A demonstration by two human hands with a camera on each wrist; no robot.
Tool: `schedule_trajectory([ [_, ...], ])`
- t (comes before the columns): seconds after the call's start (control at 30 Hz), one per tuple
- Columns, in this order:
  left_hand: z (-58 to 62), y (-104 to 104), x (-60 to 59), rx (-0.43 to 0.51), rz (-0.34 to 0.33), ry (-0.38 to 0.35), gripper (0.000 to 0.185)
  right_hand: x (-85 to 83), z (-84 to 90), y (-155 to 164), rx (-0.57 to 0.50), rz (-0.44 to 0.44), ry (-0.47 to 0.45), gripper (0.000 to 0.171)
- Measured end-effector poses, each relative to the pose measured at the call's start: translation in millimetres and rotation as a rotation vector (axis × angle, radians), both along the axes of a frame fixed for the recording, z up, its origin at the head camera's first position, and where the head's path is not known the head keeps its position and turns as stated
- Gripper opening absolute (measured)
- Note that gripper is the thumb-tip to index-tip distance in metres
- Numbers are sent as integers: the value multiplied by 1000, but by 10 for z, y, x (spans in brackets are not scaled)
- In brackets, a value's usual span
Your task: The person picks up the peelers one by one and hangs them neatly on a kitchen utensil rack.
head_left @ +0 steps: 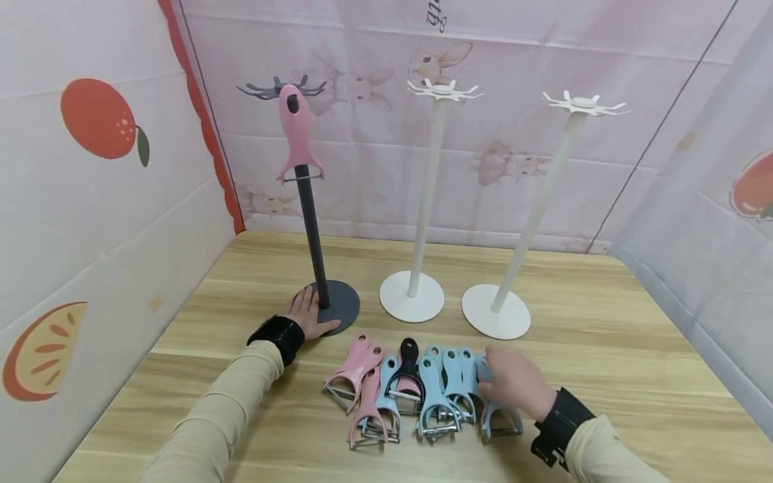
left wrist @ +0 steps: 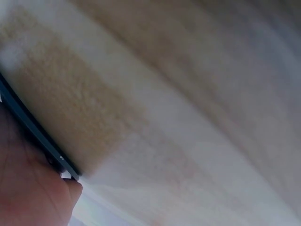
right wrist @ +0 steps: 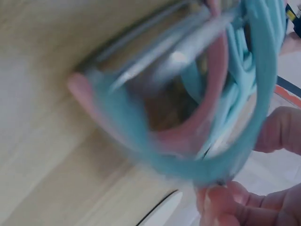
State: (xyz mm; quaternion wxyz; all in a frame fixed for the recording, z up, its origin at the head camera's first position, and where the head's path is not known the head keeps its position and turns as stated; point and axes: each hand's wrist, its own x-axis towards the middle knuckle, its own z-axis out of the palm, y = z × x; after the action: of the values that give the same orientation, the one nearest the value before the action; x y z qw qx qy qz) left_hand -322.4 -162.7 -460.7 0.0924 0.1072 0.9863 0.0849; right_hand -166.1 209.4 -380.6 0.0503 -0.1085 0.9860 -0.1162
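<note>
My left hand (head_left: pixel 308 315) rests on the round base (head_left: pixel 344 305) of a dark grey stand, its thumb spread along the front of it. A pink peeler (head_left: pixel 296 131) hangs at the top of this stand. My right hand (head_left: pixel 518 381) pinches the handle of a light blue peeler (right wrist: pixel 254 136) at the right end of a pile. Other peelers lie left of it: several light blue ones (head_left: pixel 431 384), some pink ones (head_left: pixel 370 409) and a black one (head_left: pixel 409 355). In the right wrist view, a pink peeler (right wrist: pixel 218 70) shows behind the held one.
A white stand (head_left: pixel 413 298) with hooks on top stands at the centre back of the wooden table (head_left: pixel 604 335). Another white stand (head_left: pixel 496 312) is to its right. Printed cloth (head_left: pixel 374 168) hangs behind and along both sides.
</note>
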Motion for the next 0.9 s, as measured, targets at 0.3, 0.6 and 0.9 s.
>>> schedule_trajectory([
  [0.3,29,-8,8,-7,-3,-8,90,-167,175,-50,-158,31,160,23],
  [0.6,59,15,1,-28,10,-7,88,-539,686,-359,-402,197,520,21],
  [0.9,14,24,28,-11,21,-6,90,-830,1159,-738,-607,314,706,17],
])
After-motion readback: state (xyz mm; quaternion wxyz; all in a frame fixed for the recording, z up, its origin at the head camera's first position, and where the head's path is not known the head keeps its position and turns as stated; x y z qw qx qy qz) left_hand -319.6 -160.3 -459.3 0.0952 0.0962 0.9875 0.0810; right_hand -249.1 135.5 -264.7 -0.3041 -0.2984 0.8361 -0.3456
